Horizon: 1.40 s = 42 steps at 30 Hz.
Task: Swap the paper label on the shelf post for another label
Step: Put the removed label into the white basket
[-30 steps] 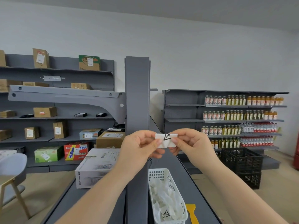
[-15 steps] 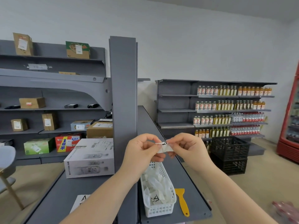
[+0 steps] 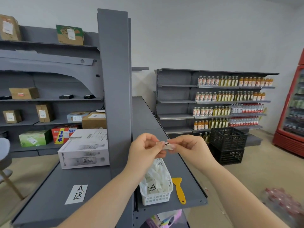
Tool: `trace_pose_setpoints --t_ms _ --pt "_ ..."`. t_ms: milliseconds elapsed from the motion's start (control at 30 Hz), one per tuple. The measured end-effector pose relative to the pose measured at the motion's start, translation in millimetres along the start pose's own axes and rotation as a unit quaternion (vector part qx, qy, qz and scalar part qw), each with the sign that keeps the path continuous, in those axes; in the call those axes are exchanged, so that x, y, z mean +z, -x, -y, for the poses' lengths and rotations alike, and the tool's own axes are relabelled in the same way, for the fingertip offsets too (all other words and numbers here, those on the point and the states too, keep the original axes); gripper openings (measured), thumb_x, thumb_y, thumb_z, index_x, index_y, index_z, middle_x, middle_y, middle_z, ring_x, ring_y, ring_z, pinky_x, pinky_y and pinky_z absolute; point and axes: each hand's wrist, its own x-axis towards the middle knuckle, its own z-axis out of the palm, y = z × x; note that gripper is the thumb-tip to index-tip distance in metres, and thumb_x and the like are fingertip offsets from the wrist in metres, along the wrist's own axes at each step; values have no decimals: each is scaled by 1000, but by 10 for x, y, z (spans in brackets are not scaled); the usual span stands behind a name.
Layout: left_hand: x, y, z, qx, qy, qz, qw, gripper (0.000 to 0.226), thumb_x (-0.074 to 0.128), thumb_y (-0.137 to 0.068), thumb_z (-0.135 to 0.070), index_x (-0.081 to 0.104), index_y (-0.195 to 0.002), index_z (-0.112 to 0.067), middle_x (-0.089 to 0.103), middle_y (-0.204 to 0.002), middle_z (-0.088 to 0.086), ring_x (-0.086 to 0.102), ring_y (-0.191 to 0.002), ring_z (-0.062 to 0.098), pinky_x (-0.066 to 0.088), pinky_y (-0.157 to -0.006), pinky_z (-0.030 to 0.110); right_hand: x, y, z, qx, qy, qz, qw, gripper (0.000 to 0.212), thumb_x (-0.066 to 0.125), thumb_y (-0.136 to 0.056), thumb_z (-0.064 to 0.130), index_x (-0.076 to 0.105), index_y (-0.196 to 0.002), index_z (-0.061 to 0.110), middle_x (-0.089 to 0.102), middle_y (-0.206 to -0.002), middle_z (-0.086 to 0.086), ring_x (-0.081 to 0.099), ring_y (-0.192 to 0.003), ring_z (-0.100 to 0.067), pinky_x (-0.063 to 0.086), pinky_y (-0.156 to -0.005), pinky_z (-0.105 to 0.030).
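A small white paper label [image 3: 167, 145] with black marks is pinched between both hands in front of me. My left hand [image 3: 144, 148] grips its left end and my right hand [image 3: 187, 146] grips its right end. The label looks folded or crumpled and mostly hidden by fingers. The tall grey shelf post [image 3: 116, 89] rises just left of my hands, its visible face bare. Below, a white plastic basket [image 3: 156, 197] holds several more paper labels. Another label reading "A" [image 3: 77, 194] lies flat on the grey shelf to the left.
A yellow scraper [image 3: 179, 189] lies beside the basket on the grey shelf top [image 3: 189, 176]. A white carton [image 3: 84, 149] sits left of the post. Black crates [image 3: 227, 145], bottle shelves [image 3: 230, 102] and a red fridge [image 3: 291, 112] stand to the right.
The view has tilted down and right, bringing the shelf top, scraper and flat label into sight. The label, held flat and facing me before, is now folded edge-on between my fingers.
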Motion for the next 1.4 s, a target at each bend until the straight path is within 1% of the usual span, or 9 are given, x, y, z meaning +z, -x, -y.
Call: trace_pose_setpoints --t_ms 100,200,367,533,633,933,1100,1233,1400 --pt "27 -17 64 6 -7 3 1000 24 70 -82 -1 62 -103 -10 75 -80 15 73 -66 22 61 -66 30 4 -15 -54 34 -43 -5 998 15 67 -82 -1 75 -82 13 77 -78 -5 74 -75 -21 58 -68 -24" --pt "44 -41 144 5 -15 9 1000 28 68 -84 1 66 -106 -15 76 -83 14 73 -68 19 60 -64 25 -5 -30 -139 85 -61 -1 995 16 67 -83 0 71 -97 5 77 -85 -13 74 -79 -28 60 -73 -32" --pt "56 -71 258 -19 -17 8 1000 27 67 -83 5 69 -106 -10 74 -81 11 73 -64 12 58 -62 19 1 -38 -231 153 -31 13 988 16 66 -85 3 69 -100 1 76 -86 -16 74 -76 -24 60 -69 -25" --pt "101 -102 355 -45 -26 7 999 13 68 -82 5 72 -89 -6 75 -80 15 73 -64 17 59 -64 21 -7 -58 -300 145 52 5 988 6 70 -82 3 73 -87 4 75 -71 -2 72 -64 -12 60 -73 -27" --pt "126 -118 396 -39 -43 9 998 15 68 -82 5 72 -83 -9 75 -78 14 73 -64 18 60 -65 24 -6 -47 -325 140 78 -8 987 4 70 -81 3 71 -85 3 73 -69 -4 68 -58 -7 57 -65 -22" --pt "152 -167 535 -28 -126 10 992 15 63 -86 4 69 -87 -10 73 -75 11 70 -60 19 61 -68 31 87 -9 -522 100 233 -28 967 5 66 -83 13 69 -79 15 68 -70 -10 55 -58 -13 48 -58 -26" --pt "141 -164 615 -45 -157 -6 987 14 61 -88 2 65 -81 -9 68 -69 9 65 -53 15 57 -55 19 133 15 -629 131 162 -50 977 17 70 -80 8 68 -69 21 67 -60 2 56 -48 -2 51 -54 -21" --pt "105 -125 746 -56 -139 -28 988 15 64 -87 0 68 -80 -13 71 -73 7 71 -59 16 56 -55 18 130 20 -767 168 81 -64 980 2 74 -78 7 72 -77 7 70 -60 -1 60 -45 -5 50 -50 -16" --pt "50 -77 938 -83 -118 -56 988 25 59 -89 1 66 -109 -13 68 -95 8 71 -74 21 61 -64 30 184 -7 -993 192 57 -63 978 10 67 -83 3 73 -79 10 71 -64 -2 62 -50 -5 50 -50 -18"
